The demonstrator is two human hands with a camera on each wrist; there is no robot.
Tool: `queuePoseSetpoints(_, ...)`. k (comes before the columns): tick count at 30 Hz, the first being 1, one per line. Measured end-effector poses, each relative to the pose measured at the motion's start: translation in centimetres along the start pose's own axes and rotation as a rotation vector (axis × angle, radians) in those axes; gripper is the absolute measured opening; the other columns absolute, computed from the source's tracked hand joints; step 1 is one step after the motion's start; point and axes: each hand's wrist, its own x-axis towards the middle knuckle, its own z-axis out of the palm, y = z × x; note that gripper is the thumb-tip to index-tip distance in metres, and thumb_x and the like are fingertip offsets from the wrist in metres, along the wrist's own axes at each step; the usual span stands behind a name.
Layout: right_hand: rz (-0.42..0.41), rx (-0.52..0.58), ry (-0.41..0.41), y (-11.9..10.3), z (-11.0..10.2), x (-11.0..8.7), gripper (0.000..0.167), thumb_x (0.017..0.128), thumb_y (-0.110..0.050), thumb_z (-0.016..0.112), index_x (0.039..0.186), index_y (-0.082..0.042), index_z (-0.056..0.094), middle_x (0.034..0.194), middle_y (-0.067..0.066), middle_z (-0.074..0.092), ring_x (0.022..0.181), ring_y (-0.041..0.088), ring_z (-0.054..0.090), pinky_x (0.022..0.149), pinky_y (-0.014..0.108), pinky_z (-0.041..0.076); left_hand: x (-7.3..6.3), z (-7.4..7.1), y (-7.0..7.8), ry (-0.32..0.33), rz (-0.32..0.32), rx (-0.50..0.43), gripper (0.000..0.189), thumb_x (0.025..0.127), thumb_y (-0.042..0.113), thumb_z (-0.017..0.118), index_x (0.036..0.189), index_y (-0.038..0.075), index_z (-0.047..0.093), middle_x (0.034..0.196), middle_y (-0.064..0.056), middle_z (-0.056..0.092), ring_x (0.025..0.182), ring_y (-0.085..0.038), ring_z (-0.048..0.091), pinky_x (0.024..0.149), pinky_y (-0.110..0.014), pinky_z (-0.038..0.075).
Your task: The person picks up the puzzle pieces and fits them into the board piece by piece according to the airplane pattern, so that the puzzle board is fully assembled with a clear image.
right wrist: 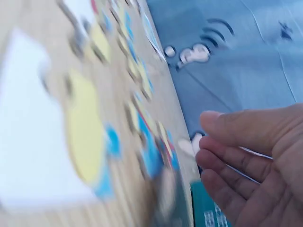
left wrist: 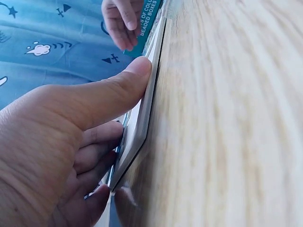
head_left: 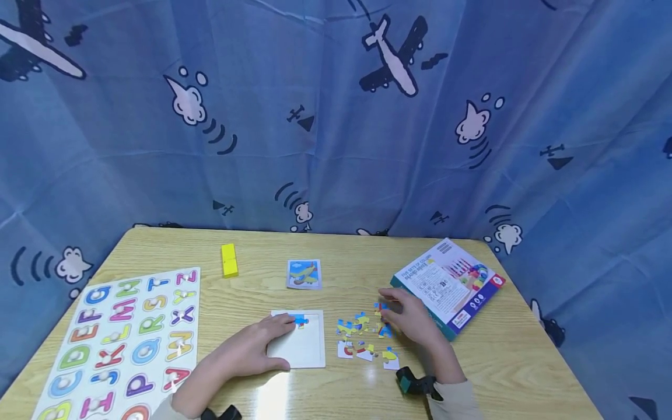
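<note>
My left hand (head_left: 250,345) holds the white puzzle tray (head_left: 307,350) by its left side; in the left wrist view its thumb lies on the tray's rim (left wrist: 141,125) and the other fingers bend at the edge. A blue puzzle piece (head_left: 301,320) sits at the top of the tray, beside the fingertips. My right hand (head_left: 412,318) hovers at the right of several loose puzzle pieces (head_left: 362,320). In the right wrist view the right hand (right wrist: 246,161) has loosely bent fingers and nothing visible between them; the pieces there are blurred.
A picture card (head_left: 304,274) of a yellow plane lies behind the tray. Yellow blocks (head_left: 229,261) stand at the back left, and a letter board (head_left: 123,344) covers the left side. Behind my right hand lies a beading-set box (head_left: 448,286). A blue curtain (head_left: 325,116) hangs behind the table.
</note>
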Motion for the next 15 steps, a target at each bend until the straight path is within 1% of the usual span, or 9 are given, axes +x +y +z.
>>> queuePoseSetpoints(4, 0.029, 0.042, -0.021, 1.0, -0.9, -0.2, 0.04, 0.089, -0.006, 0.064, 0.128, -0.002, 0.056, 0.125, 0.015, 0.06, 0.117, 0.033, 0.058, 0.098, 0.043, 0.05, 0.0, -0.1, 0.1, -0.004, 0.0, 0.005, 0.078, 0.076, 0.054, 0.071, 0.136, 0.008, 0.053, 0.145, -0.007, 0.046, 0.134, -0.035, 0.04, 0.111, -0.049, 0.035)
queuePoseSetpoints(8, 0.044, 0.055, -0.044, 1.4, -1.0, -0.1, 0.037, 0.09, -0.007, 0.063, 0.126, -0.002, 0.058, 0.124, 0.015, 0.061, 0.114, 0.032, 0.059, 0.096, 0.044, 0.051, 0.1, -0.1, 0.0, -0.004, 0.004, 0.004, 0.078, 0.076, 0.055, 0.071, 0.135, 0.008, 0.053, 0.145, -0.007, 0.046, 0.135, -0.034, 0.04, 0.112, -0.048, 0.034)
queuePoseSetpoints(15, 0.03, -0.007, -0.041, 2.1, -0.3, 0.3, 0.033, 0.088, -0.008, 0.066, 0.121, -0.007, 0.063, 0.117, 0.008, 0.063, 0.107, 0.024, 0.06, 0.091, 0.039, 0.052, 0.1, 0.0, -0.1, 0.006, 0.01, 0.0, 0.077, 0.076, 0.053, 0.072, 0.135, 0.008, 0.054, 0.145, -0.007, 0.046, 0.135, -0.031, 0.04, 0.113, -0.047, 0.033)
